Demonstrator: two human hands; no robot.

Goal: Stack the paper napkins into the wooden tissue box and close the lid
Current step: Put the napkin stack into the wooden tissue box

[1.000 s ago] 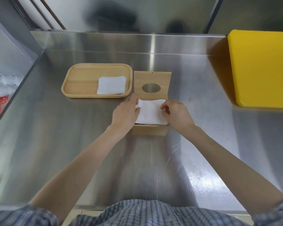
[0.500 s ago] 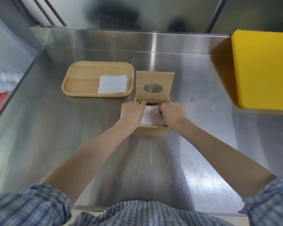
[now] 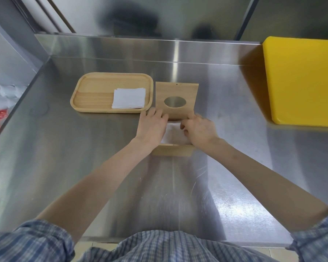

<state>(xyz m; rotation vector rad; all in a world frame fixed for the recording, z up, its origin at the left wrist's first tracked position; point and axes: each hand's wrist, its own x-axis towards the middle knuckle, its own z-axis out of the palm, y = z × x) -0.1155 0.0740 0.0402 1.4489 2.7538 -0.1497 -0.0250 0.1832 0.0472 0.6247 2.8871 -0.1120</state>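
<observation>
- Wooden tissue box (image 3: 171, 150) at frame centre on the steel counter (image 3: 64, 148); its lid (image 3: 176, 100), pierced by an oval hole, stands open behind it.
- Left hand (image 3: 152, 126) and right hand (image 3: 198, 129) press flat on the white napkins (image 3: 172, 133) in the box; neither grip is closed around anything.
- Remaining napkin stack (image 3: 128, 98) lies in the wooden tray (image 3: 95, 91), upper left of the box.
- Yellow board (image 3: 303, 80) at right edge.

1. No text, label, brand, number or sign can be read anywhere in the view.
2. The surfaces of the wooden tissue box (image 3: 172, 150), the paper napkins (image 3: 129, 98) and the yellow board (image 3: 301, 80) are seen to be unmarked.
</observation>
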